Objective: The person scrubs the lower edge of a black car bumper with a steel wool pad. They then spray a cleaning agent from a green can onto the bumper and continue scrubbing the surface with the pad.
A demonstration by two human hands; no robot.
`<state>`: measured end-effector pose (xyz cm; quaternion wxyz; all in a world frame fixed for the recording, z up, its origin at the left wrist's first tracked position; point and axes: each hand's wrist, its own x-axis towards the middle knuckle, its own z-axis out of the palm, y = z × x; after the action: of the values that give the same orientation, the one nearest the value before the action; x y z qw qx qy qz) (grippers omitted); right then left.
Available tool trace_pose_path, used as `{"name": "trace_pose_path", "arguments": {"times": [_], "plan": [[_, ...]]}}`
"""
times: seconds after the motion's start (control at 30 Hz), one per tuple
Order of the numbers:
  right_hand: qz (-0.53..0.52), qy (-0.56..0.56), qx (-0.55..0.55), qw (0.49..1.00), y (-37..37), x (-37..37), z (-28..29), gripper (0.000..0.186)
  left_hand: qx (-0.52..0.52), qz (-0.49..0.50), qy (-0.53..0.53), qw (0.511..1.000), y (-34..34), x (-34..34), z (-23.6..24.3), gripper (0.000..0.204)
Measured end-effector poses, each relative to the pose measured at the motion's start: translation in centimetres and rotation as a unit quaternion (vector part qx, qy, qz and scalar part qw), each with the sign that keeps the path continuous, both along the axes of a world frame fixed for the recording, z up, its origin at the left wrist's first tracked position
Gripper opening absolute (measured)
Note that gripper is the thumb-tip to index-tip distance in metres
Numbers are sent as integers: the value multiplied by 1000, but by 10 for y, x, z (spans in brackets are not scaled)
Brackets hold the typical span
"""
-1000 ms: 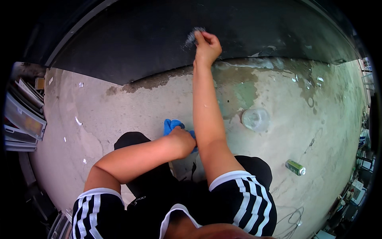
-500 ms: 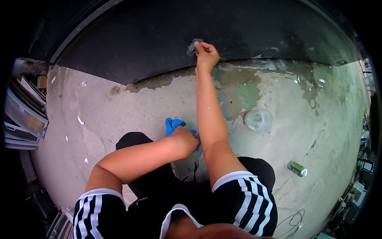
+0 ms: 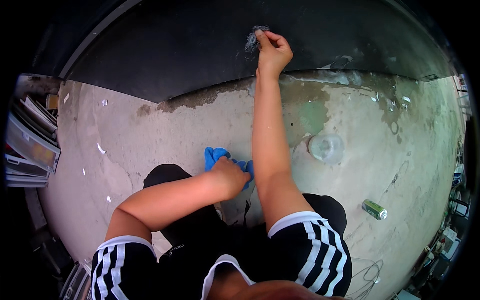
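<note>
My right hand (image 3: 271, 50) pinches a grey fibrous wad (image 3: 252, 42) against the face of a large dark panel (image 3: 170, 45), a little above its lower edge. My right arm reaches straight forward to it. My left hand (image 3: 230, 175) is closed on a blue cloth (image 3: 216, 155), low between my knees and beside my right forearm. A clear plastic container (image 3: 326, 149) stands on the floor to the right of that forearm, and a green spray can (image 3: 372, 209) lies on its side farther right.
Stacked plastic bins and flat pieces (image 3: 32, 142) line the left side. Assorted clutter (image 3: 452, 240) lines the right edge. A looped cable (image 3: 370, 275) lies at the lower right. The concrete floor (image 3: 125, 130) has damp patches and white scraps along the panel's foot.
My right hand with the grey wad dropped slightly, then moved up and to the right on the dark panel. My left hand and the blue cloth stay in nearly the same place.
</note>
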<state>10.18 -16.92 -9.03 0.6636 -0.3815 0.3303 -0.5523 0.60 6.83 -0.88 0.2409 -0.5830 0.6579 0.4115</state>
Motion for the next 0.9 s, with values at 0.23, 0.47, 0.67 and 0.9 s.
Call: {"name": "trace_pose_path", "arguments": {"times": [0.23,0.47,0.67,0.9], "plan": [[9,20,4,1000,-4,-1,-11,17,-14,-3,4,1000,0,0,-9,34],[-16,22,118,993,-12,-9,-49,17,-8,0,10,1000,-9,-1,-5,35],[-20,-27,55,998,-10,-6,-3,16,13,9,10,1000,-8,1,-9,35],[-18,-33,-5,999,-5,-2,-6,15,24,-21,4,999,-17,-1,-13,38]]}}
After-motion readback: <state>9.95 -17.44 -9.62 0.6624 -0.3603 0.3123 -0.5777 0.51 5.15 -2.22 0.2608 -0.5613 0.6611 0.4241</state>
